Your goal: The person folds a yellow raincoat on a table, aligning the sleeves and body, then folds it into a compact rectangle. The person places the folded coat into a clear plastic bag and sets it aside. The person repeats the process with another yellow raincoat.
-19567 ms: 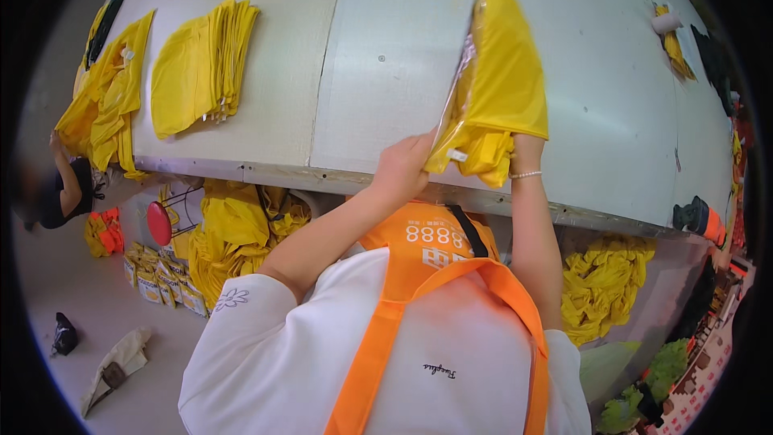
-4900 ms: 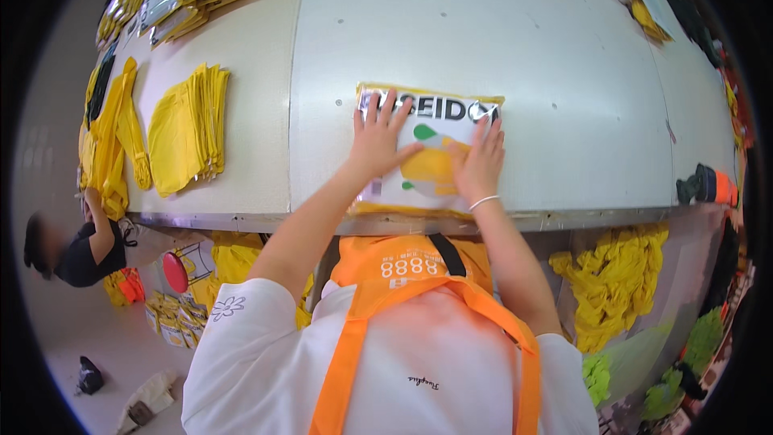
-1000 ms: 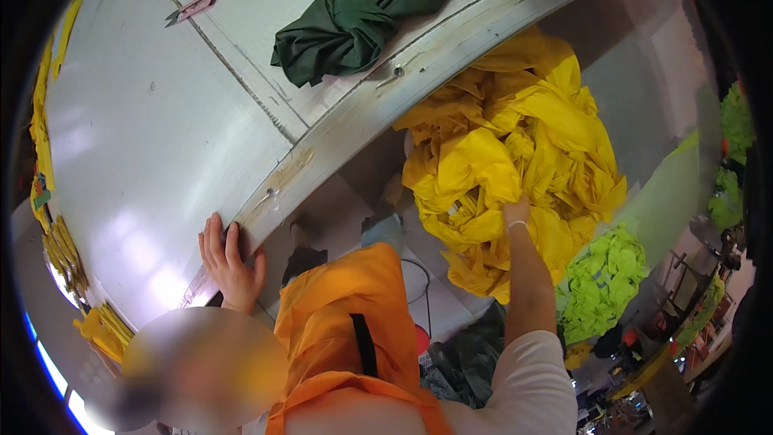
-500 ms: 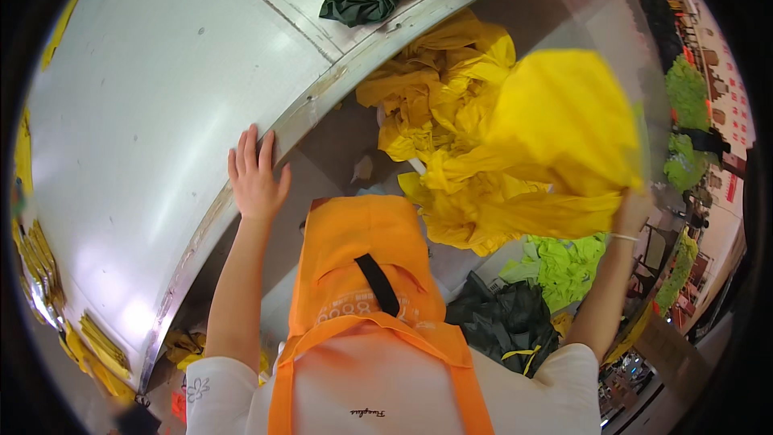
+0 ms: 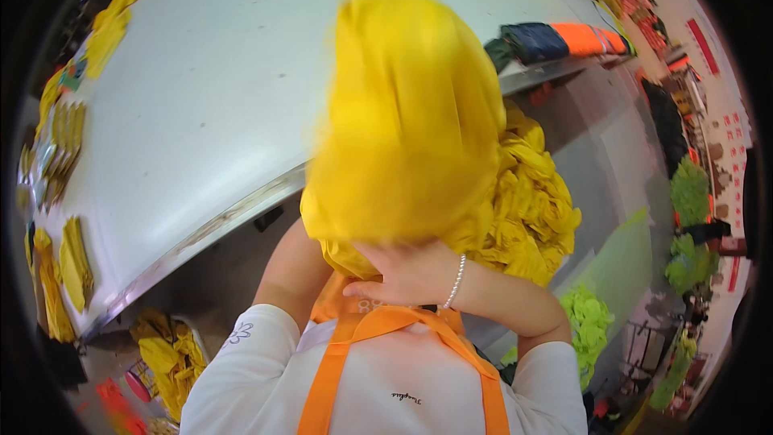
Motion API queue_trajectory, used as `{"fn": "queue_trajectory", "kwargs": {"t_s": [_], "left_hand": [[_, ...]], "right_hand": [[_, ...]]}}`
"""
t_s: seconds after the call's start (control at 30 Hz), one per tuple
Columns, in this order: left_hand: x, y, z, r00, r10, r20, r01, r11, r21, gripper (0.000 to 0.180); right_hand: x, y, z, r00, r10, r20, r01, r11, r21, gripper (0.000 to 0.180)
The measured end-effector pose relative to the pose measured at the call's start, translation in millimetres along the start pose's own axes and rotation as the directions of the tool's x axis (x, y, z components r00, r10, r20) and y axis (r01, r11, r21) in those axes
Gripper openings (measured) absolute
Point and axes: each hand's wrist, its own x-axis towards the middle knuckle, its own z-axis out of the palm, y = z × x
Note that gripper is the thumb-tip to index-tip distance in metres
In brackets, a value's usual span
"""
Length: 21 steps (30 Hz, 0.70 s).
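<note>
Flat clear packets (image 5: 55, 153) line the table's (image 5: 201, 113) left edge.

Blurred yellow garment (image 5: 407, 113), apparently soft matt cloth; table (image 5: 217, 105) smooth, faintly glossy.

A blurred yellow garment (image 5: 407, 121) is held up right in front of the camera, gripped from below by the right hand (image 5: 407, 274); a bead bracelet (image 5: 456, 282) is worn on that wrist. The left hand is hidden behind the cloth. A heap of yellow garments (image 5: 531, 209) is seen just right, and the grey table (image 5: 209, 105) is spread out left and far.
</note>
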Motion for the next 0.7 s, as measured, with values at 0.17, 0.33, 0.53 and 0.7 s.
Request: {"fn": "queue_trajectory", "kwargs": {"t_s": [0.17,0.33,0.53,0.7], "left_hand": [[-65.3,77.3,-15.8,0.961,0.197,-0.192,-0.197,0.980,0.022,0.064],[-113.2,147.7,-5.6,0.916,0.346,-0.203,-0.349,0.937,0.023,0.053],[-178.4,210.2,3.9,0.907,0.408,-0.107,-0.406,0.913,0.038,0.040],[-258.2,323.1,7.8,0.930,0.324,-0.174,-0.157,0.776,0.610,0.030]], "right_hand": [[-17.6,-22.0,26.3,0.908,-0.058,-0.415,0.169,0.957,0.237,0.020],[-59.4,27.9,21.7,0.784,0.450,-0.428,0.049,0.642,0.765,0.053],[42.6,-11.4,89.2,0.983,-0.086,0.160,-0.031,0.791,0.611,0.066],[73.4,-14.1,46.0,0.929,0.210,-0.305,0.009,0.810,0.586,0.024]]}}
